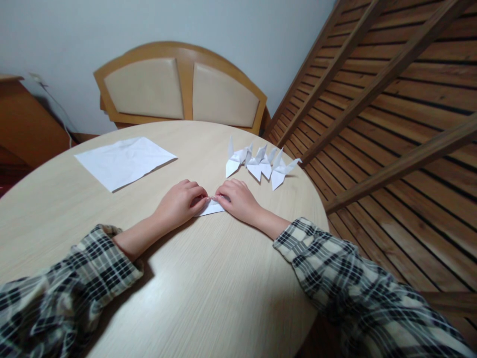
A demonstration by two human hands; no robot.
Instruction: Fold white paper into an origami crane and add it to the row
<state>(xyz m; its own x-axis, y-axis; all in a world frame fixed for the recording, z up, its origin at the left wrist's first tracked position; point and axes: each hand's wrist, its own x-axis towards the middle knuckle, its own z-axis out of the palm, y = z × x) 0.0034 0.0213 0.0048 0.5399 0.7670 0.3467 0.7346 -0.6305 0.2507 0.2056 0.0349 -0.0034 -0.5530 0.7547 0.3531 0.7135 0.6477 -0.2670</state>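
Note:
A small folded piece of white paper (212, 208) lies on the round light-wood table (186, 288), mostly covered by my hands. My left hand (181, 203) has its fingers curled and presses down on the paper's left part. From the other side my right hand (238, 199) meets it, fingertips pinched on the same paper. The fingertips of both hands touch above the fold. Both sleeves are plaid.
Three finished white paper cranes (261, 163) stand in a row just beyond my right hand. A stack of flat white sheets (124, 161) lies at the far left of the table. A padded wooden chair (179, 89) stands behind, with a slatted wooden frame (391, 99) at the right.

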